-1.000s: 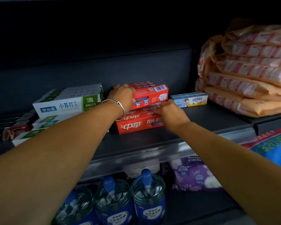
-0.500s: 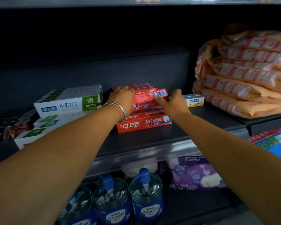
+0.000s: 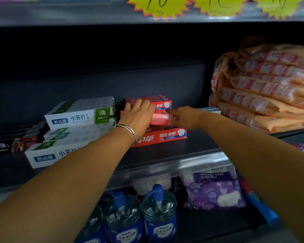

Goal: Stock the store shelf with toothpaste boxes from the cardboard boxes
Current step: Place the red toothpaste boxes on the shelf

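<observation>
I am holding a red toothpaste box (image 3: 161, 118) on top of the stack of red toothpaste boxes (image 3: 167, 135) sitting mid-shelf on the dark shelf (image 3: 191, 149). My left hand (image 3: 137, 116), a silver bracelet (image 3: 128, 131) on its wrist, is lying over the box's left end with fingers curled around it; my right hand (image 3: 182, 118) is pinching its right end. Left of the stack, white and green toothpaste boxes (image 3: 79, 114) are lying piled. Right of it, orange packets (image 3: 265, 88) are heaped high. Below the stack, blue-capped water bottles (image 3: 140, 214) are standing.
</observation>
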`<act>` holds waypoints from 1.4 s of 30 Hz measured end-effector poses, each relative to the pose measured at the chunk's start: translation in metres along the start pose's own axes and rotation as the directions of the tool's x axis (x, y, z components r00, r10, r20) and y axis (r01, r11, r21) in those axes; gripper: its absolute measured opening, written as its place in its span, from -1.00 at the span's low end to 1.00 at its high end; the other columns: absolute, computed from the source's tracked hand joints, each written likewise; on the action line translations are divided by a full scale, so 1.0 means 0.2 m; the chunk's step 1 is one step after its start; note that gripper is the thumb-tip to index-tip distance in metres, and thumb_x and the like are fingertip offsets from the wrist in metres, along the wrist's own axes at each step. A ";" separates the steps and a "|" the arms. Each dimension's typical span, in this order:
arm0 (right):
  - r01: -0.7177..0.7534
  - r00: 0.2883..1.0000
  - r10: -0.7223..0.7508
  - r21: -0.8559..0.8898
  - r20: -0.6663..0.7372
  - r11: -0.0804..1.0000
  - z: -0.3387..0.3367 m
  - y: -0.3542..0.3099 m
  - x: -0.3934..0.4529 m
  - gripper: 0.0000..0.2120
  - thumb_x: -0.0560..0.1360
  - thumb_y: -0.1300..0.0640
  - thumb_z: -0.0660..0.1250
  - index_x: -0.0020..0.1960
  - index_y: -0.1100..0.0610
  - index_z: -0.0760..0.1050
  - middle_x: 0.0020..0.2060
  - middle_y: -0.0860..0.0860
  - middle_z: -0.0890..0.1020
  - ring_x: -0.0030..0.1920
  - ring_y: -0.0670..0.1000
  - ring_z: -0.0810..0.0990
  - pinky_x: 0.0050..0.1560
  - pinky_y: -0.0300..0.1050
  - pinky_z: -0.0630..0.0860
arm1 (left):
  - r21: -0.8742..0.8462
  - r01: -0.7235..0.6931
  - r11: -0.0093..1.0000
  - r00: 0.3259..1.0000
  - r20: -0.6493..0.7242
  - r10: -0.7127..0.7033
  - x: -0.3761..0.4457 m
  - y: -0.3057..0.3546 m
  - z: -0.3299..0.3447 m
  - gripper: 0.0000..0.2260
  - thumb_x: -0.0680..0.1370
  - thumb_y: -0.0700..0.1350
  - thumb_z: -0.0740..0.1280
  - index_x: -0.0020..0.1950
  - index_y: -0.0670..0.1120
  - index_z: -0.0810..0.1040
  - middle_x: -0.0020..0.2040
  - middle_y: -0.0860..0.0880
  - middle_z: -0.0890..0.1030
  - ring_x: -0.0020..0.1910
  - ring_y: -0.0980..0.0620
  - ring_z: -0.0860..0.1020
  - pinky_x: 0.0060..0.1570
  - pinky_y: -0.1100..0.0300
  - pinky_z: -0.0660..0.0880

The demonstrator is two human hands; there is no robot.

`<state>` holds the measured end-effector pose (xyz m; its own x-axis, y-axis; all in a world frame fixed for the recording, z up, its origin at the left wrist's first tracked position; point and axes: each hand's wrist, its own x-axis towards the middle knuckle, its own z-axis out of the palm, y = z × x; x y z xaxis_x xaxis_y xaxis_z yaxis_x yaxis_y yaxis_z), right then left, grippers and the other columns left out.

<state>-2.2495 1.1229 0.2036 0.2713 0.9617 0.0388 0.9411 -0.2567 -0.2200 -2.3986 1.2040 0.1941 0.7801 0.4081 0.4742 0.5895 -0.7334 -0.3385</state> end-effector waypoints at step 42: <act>-0.076 0.925 0.016 -0.142 -0.379 0.987 0.10 0.02 0.17 -0.47 0.51 0.13 0.35 0.42 0.12 0.25 0.32 0.09 0.40 0.33 0.13 0.35 0.25 0.01 0.41 | -0.385 0.424 0.820 0.898 0.059 -0.436 0.04 -0.18 0.20 -0.46 0.44 -0.19 0.44 0.36 -0.10 0.31 0.29 -0.13 0.30 0.15 -0.13 0.49 0.08 0.04 0.48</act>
<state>-2.2405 1.1555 0.1837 0.3428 0.8491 0.4019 0.9370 -0.3397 -0.0817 -2.4054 1.2548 0.1769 0.4560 0.7186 0.5251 0.7330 -0.6378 0.2363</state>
